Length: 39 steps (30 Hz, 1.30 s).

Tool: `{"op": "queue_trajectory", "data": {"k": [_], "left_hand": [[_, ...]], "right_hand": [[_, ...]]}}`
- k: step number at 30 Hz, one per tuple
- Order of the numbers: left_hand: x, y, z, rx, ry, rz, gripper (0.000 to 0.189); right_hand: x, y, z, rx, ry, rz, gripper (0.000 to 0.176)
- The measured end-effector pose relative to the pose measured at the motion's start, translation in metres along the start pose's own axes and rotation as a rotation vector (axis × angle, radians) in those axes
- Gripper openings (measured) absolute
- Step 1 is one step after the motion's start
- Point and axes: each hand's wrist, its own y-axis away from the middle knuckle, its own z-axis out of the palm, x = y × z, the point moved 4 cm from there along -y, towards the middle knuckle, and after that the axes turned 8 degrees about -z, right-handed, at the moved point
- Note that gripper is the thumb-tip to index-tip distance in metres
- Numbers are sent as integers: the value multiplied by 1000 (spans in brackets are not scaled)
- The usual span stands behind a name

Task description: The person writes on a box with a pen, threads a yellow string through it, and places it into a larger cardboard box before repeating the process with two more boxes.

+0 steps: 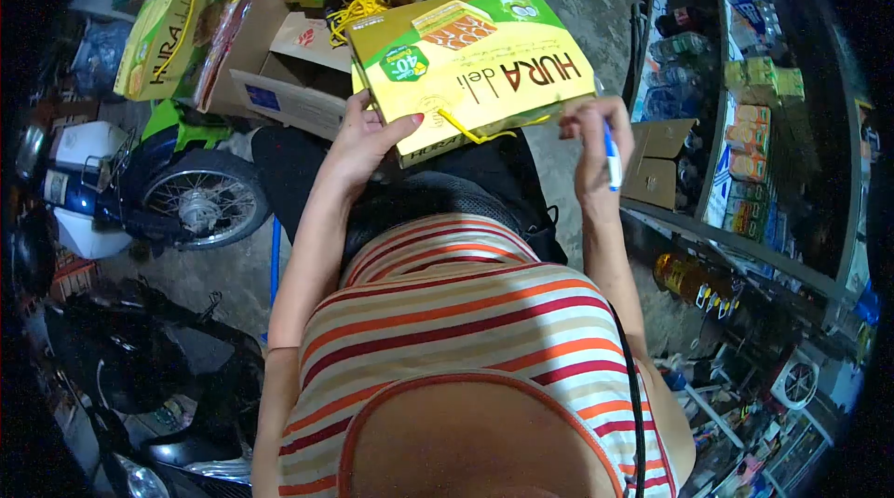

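Note:
A flat yellow and green HURA deli cake box (484, 60) lies over my lap, its printed face upward. My left hand (365, 140) is closed on its near left corner, thumb on top. A yellow cord handle (466, 128) hangs loose along the near edge of the box. At the box's right end, my right hand (601, 140) is closed around a blue and white pen (612, 158). The pen's white end points up beside the box, and its blue end sticks out below the fingers.
Beyond the box sit an open cardboard carton (298, 79), a bundle of yellow cords (358, 12) and several more HURA boxes (177, 28). A motorbike wheel (200, 200) stands left. Shelves with packaged goods (750, 140) and another carton (659, 168) line the right.

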Motion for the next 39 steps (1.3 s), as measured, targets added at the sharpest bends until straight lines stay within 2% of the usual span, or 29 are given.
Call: {"op": "queue_trajectory", "data": {"k": [2,3,4,6,7,8,9,10,11,12,14,15,17,18,20,22,25,27,29,30,32,33,34,35,38,39], "left_hand": [[2,2,3,-1,-12,5,91],[8,7,5,14,2,2,91],[13,12,8,29,16,0,91],[10,10,5,19,-27,-2,91],[1,1,-8,69,-168,34,91],[-2,-5,-13,120,-306,73,91],[0,1,-9,111,-241,36,89],[-1,-1,-14,153,-306,52,86],[-2,-3,-17,154,-327,71,85],[-1,-4,-19,157,-351,93,84],[3,-5,-19,151,-299,67,84],[10,-2,-14,158,-258,88,77],[24,7,-5,159,-233,84,73],[31,12,0,162,-195,72,69],[35,7,-6,187,-201,75,63],[31,-1,-14,142,-137,66,61],[26,-7,-20,176,-170,55,58],[27,-6,-20,209,-246,64,60],[32,-1,-14,211,-218,47,60],[33,1,-13,208,-196,30,61],[29,-3,-18,201,-188,27,61],[29,-6,-20,183,-185,30,62],[29,-6,-20,185,-183,28,62],[29,-6,-20,178,-166,21,62],[32,-3,-20,178,-184,16,62],[35,-2,-20,187,-226,14,62]], "right_hand": [[13,9,-30,65,112,121,28],[15,17,-37,-13,427,84,28],[29,25,-41,-150,962,15,26],[58,47,-38,-330,1146,143,27],[75,54,-31,-462,1132,158,26],[87,60,-20,-519,1153,62,26],[80,61,-4,-503,1202,-3,25],[84,60,7,-501,1247,-25,23],[93,57,14,-496,1263,1,24],[90,48,16,-437,1209,-19,22],[90,38,15,-493,1169,16,18],[92,38,14,-479,1165,23,18],[99,41,21,-541,965,85,16],[101,43,24,-540,951,77,16],[101,48,28,-541,903,-72,14],[105,51,30,-542,845,-67,17],[102,50,25,-458,712,-14,18],[96,47,15,-551,666,66,20],[85,42,-8,-653,531,4,17],[72,36,-29,-719,513,101,17],[33,23,-82,-630,483,261,22],[33,24,-113,-521,459,232,18],[25,20,-138,-453,448,311,14],[17,17,-155,-334,401,200,12],[7,5,-157,-108,301,322,5],[7,-3,-144,-153,274,231,5]]}}
